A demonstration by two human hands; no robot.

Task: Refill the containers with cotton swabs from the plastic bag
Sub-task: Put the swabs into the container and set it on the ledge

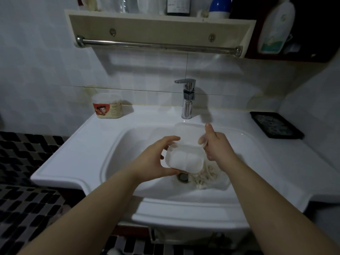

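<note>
Centrally, over the sink (92, 150): one clear plastic box (184, 161), lid (189, 133) hinged open and standing upright.
- Left hand (156, 159): fingers and thumb curled round the box's left end, gripping it.
- Right hand (215, 146): pinches the lid's right edge, thumb raised.
- Plastic bag (211, 183) of cotton swabs (206, 174): lying in the basin, just beside the drain, below the right wrist.
- Labelled tub (107, 105): upright on the sink's back-left ledge.
- Tap (187, 100): behind the box.
- Black tray (276, 124): on the right counter.
</note>
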